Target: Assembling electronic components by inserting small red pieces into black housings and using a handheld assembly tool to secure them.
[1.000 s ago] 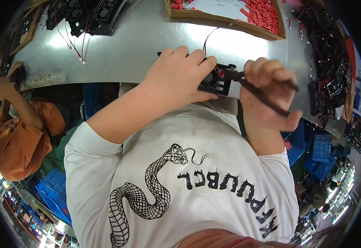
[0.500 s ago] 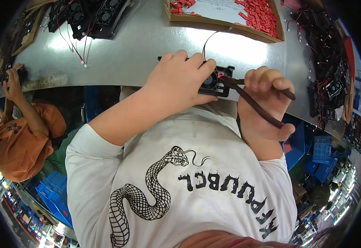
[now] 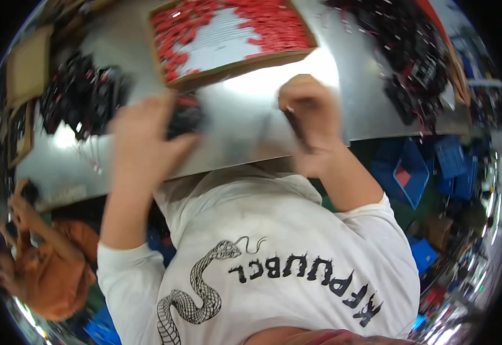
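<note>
Blurred by motion, my left hand (image 3: 144, 135) is over the metal table, its thumb and fingers around a small black fan unit (image 3: 186, 118) with a red part at its top. The fan's details are smeared. To the right, my right hand (image 3: 314, 112) is closed round dark-handled pliers (image 3: 297, 131). The pliers' jaws are too blurred to make out, and they are apart from the fan.
A shallow cardboard box (image 3: 245, 62) of small red parts and a white sheet stands ahead. Black fans with wires are heaped at left (image 3: 81, 98) and right (image 3: 418, 75). Blue crates (image 3: 401, 172) sit below the table. A person in orange (image 3: 50, 276) works at the far left.
My left hand has moved left with the fan, away from the pliers. My right hand has also shifted left, still holding the pliers. The view has turned, so the red-parts box appears further left.
</note>
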Tool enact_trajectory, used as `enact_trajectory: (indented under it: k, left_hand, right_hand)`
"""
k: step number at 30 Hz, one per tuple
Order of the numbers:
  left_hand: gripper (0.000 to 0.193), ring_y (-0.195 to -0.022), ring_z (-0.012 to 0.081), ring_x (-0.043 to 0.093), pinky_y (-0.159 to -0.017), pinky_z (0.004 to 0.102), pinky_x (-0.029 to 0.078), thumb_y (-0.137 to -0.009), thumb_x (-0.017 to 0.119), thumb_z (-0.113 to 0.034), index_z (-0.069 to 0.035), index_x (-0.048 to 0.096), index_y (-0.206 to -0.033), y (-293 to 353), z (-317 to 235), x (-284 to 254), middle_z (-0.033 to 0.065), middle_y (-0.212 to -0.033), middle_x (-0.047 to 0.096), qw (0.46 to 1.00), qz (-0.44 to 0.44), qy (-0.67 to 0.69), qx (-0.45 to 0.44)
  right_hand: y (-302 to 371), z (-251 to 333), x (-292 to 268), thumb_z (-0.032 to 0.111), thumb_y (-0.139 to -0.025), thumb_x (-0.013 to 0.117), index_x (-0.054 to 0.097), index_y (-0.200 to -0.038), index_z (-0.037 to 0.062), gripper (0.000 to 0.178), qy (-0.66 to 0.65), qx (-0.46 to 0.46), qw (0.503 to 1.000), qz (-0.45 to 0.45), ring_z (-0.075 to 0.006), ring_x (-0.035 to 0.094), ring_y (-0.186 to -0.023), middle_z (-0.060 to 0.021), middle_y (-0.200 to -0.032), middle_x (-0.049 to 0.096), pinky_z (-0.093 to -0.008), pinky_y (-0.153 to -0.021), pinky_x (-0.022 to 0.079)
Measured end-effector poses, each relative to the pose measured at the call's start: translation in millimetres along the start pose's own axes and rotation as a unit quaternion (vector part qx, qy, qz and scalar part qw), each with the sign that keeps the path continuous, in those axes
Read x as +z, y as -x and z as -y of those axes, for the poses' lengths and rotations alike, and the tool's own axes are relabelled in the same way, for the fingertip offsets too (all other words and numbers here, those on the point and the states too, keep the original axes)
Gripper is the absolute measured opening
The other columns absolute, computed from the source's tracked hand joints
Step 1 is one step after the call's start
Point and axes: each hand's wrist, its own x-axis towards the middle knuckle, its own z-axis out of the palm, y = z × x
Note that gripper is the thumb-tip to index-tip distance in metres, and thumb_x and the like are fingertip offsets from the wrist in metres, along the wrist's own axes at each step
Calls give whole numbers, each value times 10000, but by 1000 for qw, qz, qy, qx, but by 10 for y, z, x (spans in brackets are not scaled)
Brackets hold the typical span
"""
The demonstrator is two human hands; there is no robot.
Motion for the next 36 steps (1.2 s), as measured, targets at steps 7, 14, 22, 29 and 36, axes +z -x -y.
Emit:
enact_trajectory:
  k: [7,14,22,29,36]
  left_hand:
    - [833,-1337,375,513,-1123,482,388,-787,849,-334,-110,504,-1511,-58,1083,-390,183,-1470,551,930,-217,-264,-133]
    - [656,-1299,382,531,-1101,477,394,-840,799,-228,-66,574,-1435,370,637,124,188,-1417,576,990,-133,-19,-34]
    - [466,-1136,350,607,-970,450,466,-801,791,-157,-60,677,-1241,171,241,194,137,-1245,644,993,-85,64,59]
    - [371,-1017,312,645,-899,437,490,-789,789,-153,-75,706,-1142,153,-55,107,81,-1121,678,983,-71,132,107]
    - [396,-1010,272,651,-883,420,494,-766,800,-189,-121,706,-1145,310,-376,311,51,-1070,672,970,-57,205,115]
  right_hand:
    - [13,138,-397,486,-636,930,611,-1332,56,878,433,74,891,115,-389,500,-1309,-159,-1373,588,-481,-1095,416]
    - [954,637,-2823,478,-776,833,622,-1318,-42,780,611,543,520,-250,-320,706,-1060,-225,-1154,720,-370,-928,533]
    - [1278,254,-2926,464,-746,865,491,-1492,53,930,661,437,598,-123,-381,577,-1291,-257,-1388,591,-432,-1089,458]
    - [973,269,-3043,286,-690,908,550,-1340,32,785,480,532,692,-91,-261,625,-1097,-142,-1215,632,-354,-992,485]
    - [133,800,-2034,148,-659,902,587,-1196,8,639,642,274,714,-45,-242,608,-1040,-104,-1095,621,-343,-947,492]
